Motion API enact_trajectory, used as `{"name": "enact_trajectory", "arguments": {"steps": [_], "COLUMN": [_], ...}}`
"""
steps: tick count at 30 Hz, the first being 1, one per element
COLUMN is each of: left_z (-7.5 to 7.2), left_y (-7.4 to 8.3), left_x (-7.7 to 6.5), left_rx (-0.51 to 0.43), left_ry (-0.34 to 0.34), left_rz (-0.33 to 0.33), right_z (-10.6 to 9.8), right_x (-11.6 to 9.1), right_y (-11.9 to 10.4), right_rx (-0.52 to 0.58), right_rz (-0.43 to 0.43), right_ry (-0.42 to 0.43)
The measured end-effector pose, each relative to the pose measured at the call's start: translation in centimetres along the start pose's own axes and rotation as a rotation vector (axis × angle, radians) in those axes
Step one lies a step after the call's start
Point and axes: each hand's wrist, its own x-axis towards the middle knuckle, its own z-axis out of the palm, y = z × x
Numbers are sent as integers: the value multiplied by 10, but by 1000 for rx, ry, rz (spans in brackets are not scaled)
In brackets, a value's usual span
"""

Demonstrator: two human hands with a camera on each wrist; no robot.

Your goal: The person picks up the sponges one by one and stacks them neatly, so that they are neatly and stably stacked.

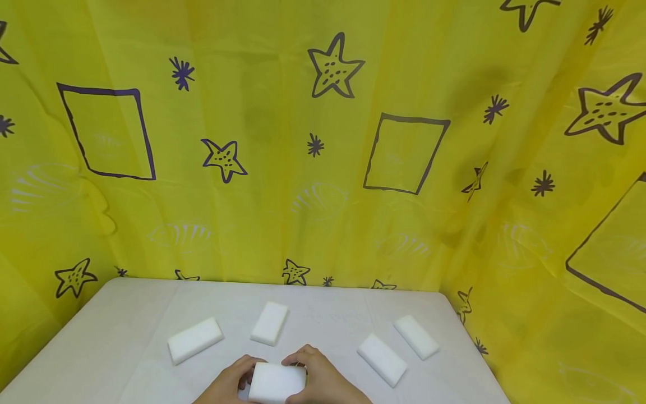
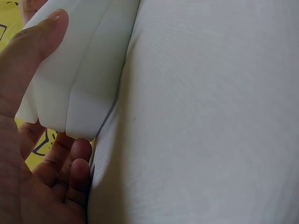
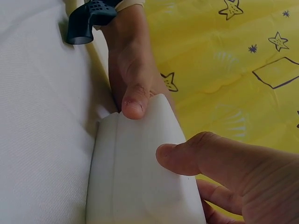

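At the near edge of the head view, a stack of white sponges (image 1: 277, 382) stands on the pale tabletop between both hands. The left hand (image 1: 229, 384) grips its left end; in the left wrist view its thumb (image 2: 53, 32) lies on the near face, with curled fingers (image 2: 80, 172) at the end below. Opposite, the right hand (image 1: 325, 379) holds the right end, its thumb (image 3: 180, 158) pressed on the near side and fingers behind. Seams between the layered sponges (image 3: 135, 172) show in the right wrist view, and the layers sit nearly flush.
Loose white sponges lie around: one at left (image 1: 195, 339), one behind the stack (image 1: 270, 324), two at right (image 1: 382, 359). The pale table (image 1: 333, 317) meets a yellow patterned curtain (image 1: 282, 213) at back and sides. A dark device (image 3: 91, 21) sits on the left wrist.
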Motion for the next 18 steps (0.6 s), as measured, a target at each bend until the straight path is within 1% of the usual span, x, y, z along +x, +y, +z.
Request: {"name": "enact_trajectory", "arguments": {"steps": [2, 4, 7, 10, 14, 18], "left_z": [0, -1, -1, -1, -2, -3], "left_y": [1, 2, 3, 3, 3, 4], "left_x": [1, 2, 2, 0, -1, -1], "left_rx": [-16, -9, 3, 12, 1, -18], "left_ry": [-4, -3, 5, 19, 29, 28], "left_rz": [-43, -80, -111, -98, -87, -107], "right_z": [0, 1, 1, 1, 2, 2], "right_x": [0, 0, -1, -2, -2, -1], "right_y": [0, 0, 0, -1, -1, 0], "right_rx": [5, 11, 20, 21, 15, 24], "right_rz": [5, 11, 19, 24, 26, 23], "right_ry": [-2, -3, -3, -3, -2, -1]}}
